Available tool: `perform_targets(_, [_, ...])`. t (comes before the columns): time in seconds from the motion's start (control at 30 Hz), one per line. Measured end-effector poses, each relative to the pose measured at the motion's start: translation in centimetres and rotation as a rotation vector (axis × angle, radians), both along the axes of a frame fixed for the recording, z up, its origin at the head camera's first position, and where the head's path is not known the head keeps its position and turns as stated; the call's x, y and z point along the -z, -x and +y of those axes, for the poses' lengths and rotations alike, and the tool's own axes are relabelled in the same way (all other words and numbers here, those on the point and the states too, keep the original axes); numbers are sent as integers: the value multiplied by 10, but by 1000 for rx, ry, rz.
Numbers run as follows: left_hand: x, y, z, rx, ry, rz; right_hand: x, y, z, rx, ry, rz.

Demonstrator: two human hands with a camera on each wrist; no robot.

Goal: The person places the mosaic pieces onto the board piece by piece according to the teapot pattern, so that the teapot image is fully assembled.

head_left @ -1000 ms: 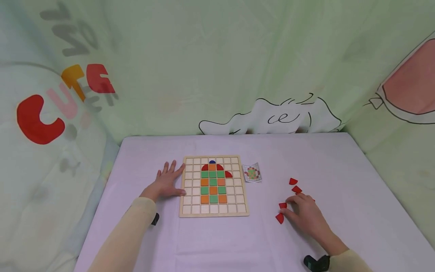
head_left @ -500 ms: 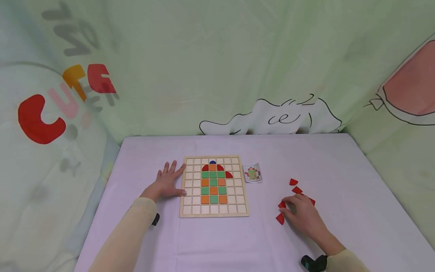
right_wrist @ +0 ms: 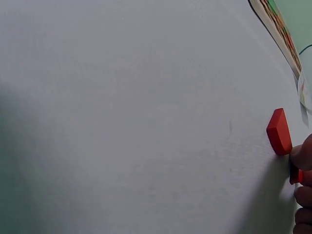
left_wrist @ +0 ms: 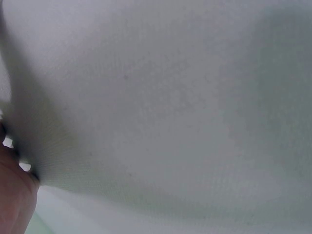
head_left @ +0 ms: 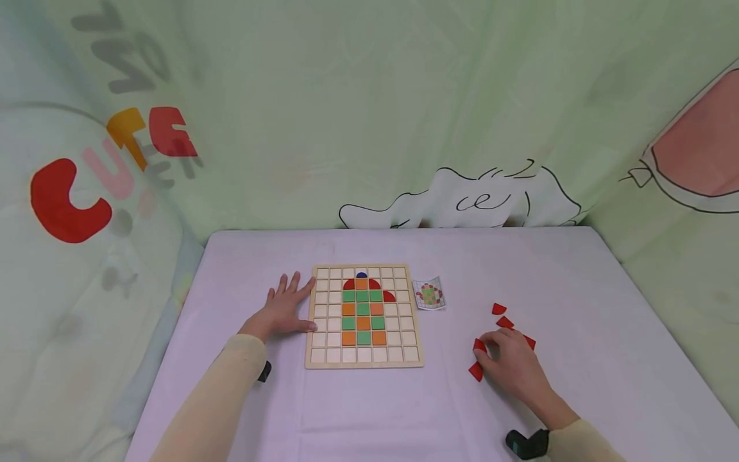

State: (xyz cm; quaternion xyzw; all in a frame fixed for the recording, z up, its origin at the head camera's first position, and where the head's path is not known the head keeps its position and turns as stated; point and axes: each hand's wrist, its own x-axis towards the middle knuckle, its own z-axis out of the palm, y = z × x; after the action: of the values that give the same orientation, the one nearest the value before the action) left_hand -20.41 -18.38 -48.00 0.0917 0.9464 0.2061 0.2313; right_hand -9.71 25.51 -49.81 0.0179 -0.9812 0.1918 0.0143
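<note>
My left hand lies with fingers spread at the left edge of a wooden grid board, thumb and index finger touching its frame. Only part of that hand shows in the left wrist view. Orange, green, red and blue pieces fill some of the board's squares. Right of the board, my right hand pinches a red quarter-round tile between thumb and fingers; in the right wrist view this tile is partly hidden. Another red tile lies just beside the thumb.
A small printed pattern card lies against the board's right side. Loose red tiles are scattered around the right hand, one partly behind it. A pale cloth covers the table, and printed fabric walls rise behind it.
My right hand has closed its fingertips on the red tile, which has shifted and turned slightly. The right forearm has moved a little leftward. My left hand has stayed in place.
</note>
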Motion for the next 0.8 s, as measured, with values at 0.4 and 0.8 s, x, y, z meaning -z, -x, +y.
perform_targets(0.4, [-3, -1, 1, -2, -4, -11, -14, 22, -29, -16, 89, -11])
perform_targets(0.8, [-3, -1, -1, 6, -9, 8, -10, 54, -86, -118, 85, 11])
